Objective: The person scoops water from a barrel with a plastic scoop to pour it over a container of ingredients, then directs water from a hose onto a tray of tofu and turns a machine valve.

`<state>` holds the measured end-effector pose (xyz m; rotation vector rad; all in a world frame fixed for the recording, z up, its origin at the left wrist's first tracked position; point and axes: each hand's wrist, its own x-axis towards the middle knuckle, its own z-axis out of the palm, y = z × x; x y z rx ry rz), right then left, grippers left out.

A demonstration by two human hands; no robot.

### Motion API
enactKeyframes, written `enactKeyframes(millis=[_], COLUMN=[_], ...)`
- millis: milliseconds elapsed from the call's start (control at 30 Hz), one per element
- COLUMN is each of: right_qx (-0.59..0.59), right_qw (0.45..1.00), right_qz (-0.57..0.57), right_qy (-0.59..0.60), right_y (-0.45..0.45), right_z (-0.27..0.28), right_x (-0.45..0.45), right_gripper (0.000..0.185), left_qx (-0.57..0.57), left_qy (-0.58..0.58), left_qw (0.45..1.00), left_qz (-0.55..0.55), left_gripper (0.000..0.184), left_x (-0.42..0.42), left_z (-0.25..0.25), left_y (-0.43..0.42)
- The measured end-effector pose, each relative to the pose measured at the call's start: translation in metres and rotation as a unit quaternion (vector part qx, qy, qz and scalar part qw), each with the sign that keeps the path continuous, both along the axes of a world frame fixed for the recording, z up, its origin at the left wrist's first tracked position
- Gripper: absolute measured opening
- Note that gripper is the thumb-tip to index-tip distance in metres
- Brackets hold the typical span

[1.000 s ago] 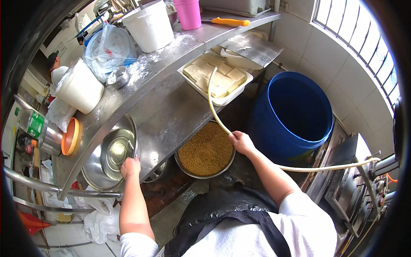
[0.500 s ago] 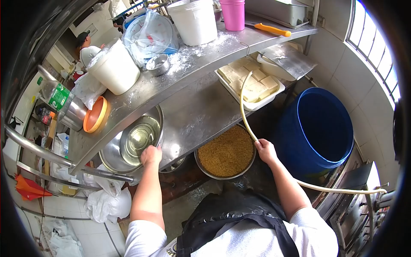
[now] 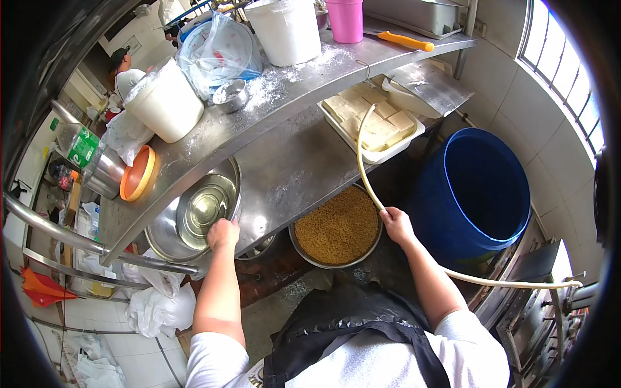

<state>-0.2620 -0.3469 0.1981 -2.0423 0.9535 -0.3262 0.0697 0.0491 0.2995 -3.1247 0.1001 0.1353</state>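
My left hand [image 3: 223,234] is closed at the near rim of a large steel bowl [image 3: 163,227] on the lower shelf. A shallow pool of clear, yellowish liquid [image 3: 208,208] lies in the bowl. My right hand [image 3: 396,225] is wrapped round a pale hose [image 3: 363,165], whose free end points up in front of a white tray [image 3: 381,156] of pale blocks. From that hand the hose runs back to the equipment at the right. Below the shelf edge, left of my right hand, stands a round metal pan [image 3: 301,257] full of yellow-brown grains [image 3: 337,227].
A tall blue barrel [image 3: 446,194] stands to the right. White buckets [image 3: 167,103], a pink container [image 3: 345,22], a small metal bowl [image 3: 231,97] and an orange-handled knife [image 3: 405,41] occupy the powder-dusted upper shelf [image 3: 272,107]. Another person [image 3: 126,74] is in the far left background.
The view has shifted slightly, so the scene sits a little further left. Both hands keep their holds on the bowl rim and the hose.
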Motion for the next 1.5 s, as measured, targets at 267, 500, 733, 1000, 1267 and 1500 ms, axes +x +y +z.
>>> enactKeyframes(millis=[267, 500, 733, 1000, 1267, 1500], right_qx=[0.011, 0.014, 0.085, 0.120, 0.147, 0.136], right_qw=[1.000, 0.999, 0.984, 0.948, 0.935, 0.938], right_qz=[-0.007, 0.011, 0.154, 0.288, 0.310, 0.269], right_qy=[-0.020, -0.032, -0.006, 0.070, 0.086, 0.168], right_y=[0.001, 0.013, 0.066, 0.060, 0.064, 0.085], right_z=[0.021, 0.030, 0.055, 0.053, 0.037, 0.051], right_x=[-0.001, -0.008, -0.053, -0.093, -0.095, -0.092], right_gripper=[0.038, 0.038, 0.042, 0.040, 0.042, 0.048], left_qx=[0.006, -0.004, 0.004, 0.012, -0.073, -0.092], left_qy=[-0.001, -0.002, -0.012, -0.037, -0.331, -0.093], left_qw=[1.000, 1.000, 1.000, 0.999, 0.894, 0.969], left_qz=[-0.002, 0.001, 0.005, -0.002, -0.291, -0.211], left_gripper=[0.050, 0.053, 0.059, 0.071, 0.053, 0.076], left_x=[0.006, 0.003, 0.000, -0.009, -0.033, -0.016], left_z=[-0.007, -0.002, 0.001, 0.002, -0.042, -0.170], left_y=[0.002, 0.001, -0.006, -0.013, -0.014, -0.065])
